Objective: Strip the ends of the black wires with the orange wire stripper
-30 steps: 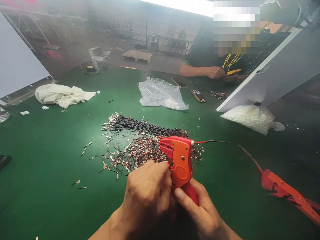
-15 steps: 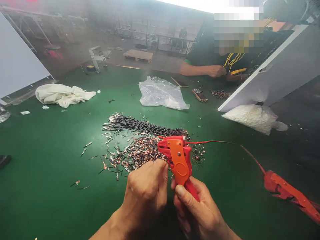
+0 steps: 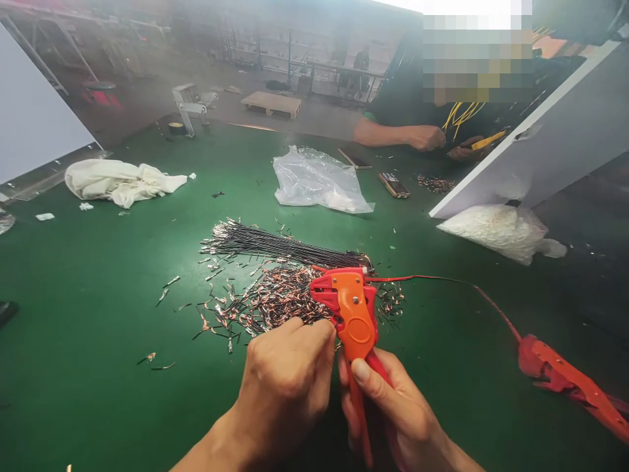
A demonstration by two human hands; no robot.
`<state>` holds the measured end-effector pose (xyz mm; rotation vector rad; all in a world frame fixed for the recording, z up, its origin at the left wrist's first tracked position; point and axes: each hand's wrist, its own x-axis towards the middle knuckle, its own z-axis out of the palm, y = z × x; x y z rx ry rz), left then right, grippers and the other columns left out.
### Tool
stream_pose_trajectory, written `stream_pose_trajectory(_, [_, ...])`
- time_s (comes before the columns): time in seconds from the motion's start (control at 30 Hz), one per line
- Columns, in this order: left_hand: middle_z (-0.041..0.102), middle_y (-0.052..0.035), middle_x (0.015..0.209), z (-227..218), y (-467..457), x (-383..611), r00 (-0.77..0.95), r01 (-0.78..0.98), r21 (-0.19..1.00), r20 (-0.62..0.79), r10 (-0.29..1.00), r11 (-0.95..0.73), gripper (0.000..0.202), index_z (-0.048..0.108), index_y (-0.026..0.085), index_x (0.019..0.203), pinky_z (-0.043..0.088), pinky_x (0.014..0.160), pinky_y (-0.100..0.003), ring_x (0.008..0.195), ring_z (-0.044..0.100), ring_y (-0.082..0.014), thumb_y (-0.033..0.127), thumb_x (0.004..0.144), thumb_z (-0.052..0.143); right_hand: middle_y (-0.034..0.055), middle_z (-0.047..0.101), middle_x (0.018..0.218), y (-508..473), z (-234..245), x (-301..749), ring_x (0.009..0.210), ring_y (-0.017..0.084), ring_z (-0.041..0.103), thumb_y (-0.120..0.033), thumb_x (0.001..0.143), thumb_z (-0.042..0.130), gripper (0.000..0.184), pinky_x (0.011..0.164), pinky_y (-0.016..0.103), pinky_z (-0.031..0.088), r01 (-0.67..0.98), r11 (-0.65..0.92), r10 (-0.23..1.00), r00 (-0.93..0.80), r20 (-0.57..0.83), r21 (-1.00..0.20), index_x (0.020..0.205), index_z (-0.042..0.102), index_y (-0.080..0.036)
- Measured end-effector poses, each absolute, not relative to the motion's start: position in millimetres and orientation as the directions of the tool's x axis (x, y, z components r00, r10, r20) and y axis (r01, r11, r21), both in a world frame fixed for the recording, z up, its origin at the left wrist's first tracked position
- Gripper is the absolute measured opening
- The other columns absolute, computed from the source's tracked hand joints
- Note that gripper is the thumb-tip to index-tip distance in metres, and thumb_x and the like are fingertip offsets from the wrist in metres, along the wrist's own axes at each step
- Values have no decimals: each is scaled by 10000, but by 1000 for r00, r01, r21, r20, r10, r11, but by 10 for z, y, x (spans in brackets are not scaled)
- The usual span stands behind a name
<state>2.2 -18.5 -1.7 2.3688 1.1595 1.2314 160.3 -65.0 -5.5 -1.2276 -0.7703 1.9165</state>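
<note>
My right hand (image 3: 400, 410) is wrapped round the handles of an orange and red wire stripper (image 3: 354, 308), its jaws pointing left. My left hand (image 3: 289, 367) is a closed fist just left of the tool, by its lower jaw side. Whatever lies inside that fist is hidden. Behind the tool is a heap of short black wire offcuts (image 3: 282, 295) with bare copper and silver ends. Beyond the heap lies a bundle of long black wires (image 3: 285, 244), silver-coloured ends to the left.
At right a second red and orange tool (image 3: 570, 373) lies with a thin red cord (image 3: 417, 277) running toward mine. A plastic bag (image 3: 319, 180), phone (image 3: 393, 185), white cloth (image 3: 120, 182) and filled bag (image 3: 501, 229) rest on the green table (image 3: 98, 282). Across sits a co-worker (image 3: 393, 134) holding yellow wires.
The stripper's handles have spread apart in my right hand. My left fist has shifted slightly right, closer to the tool.
</note>
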Motion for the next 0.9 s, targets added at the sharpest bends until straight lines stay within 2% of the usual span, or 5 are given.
stream_pose_trajectory(0.2, [585,13,635,-38,-199,20,307,550,511,612,729,-661,143,599,161,877,390,533,-234,549,497,-109,45,892,517,-54,548,476,-653,-53,1608,337,54,426,-676,826,600,507,383,161,436,-304,-598,791,-371,-486,-741,853,480,-184])
stream_pose_trajectory(0.4, [483,40,562,-12,-163,-2,372,487,509,615,696,-710,180,576,171,811,313,465,-245,485,390,-105,27,880,494,29,643,647,-645,-185,1638,507,128,632,-551,873,605,415,500,223,525,-462,-550,815,-477,-329,-696,921,531,-145])
stream_pose_trajectory(0.63, [575,27,605,-3,-193,6,324,495,557,594,736,-667,166,608,167,863,392,503,-220,514,499,-97,39,879,505,43,633,666,-624,-90,1639,555,152,619,-546,861,624,422,567,263,511,-437,-549,808,-494,-320,-713,934,567,-135])
stream_pose_trajectory(0.77, [559,33,575,60,-210,29,264,496,617,563,783,-611,172,599,175,777,384,479,-208,495,496,-85,71,883,512,33,578,586,-605,-60,1609,500,139,564,-596,862,561,474,538,249,476,-433,-553,779,-572,-257,-712,816,621,-127])
stream_pose_trajectory(0.9, [507,46,530,113,-219,39,267,489,591,599,755,-642,214,561,178,704,353,444,-201,459,450,-73,56,868,497,41,609,641,-605,-95,1614,505,148,583,-572,891,533,441,548,267,495,-445,-555,790,-546,-279,-702,887,616,-139])
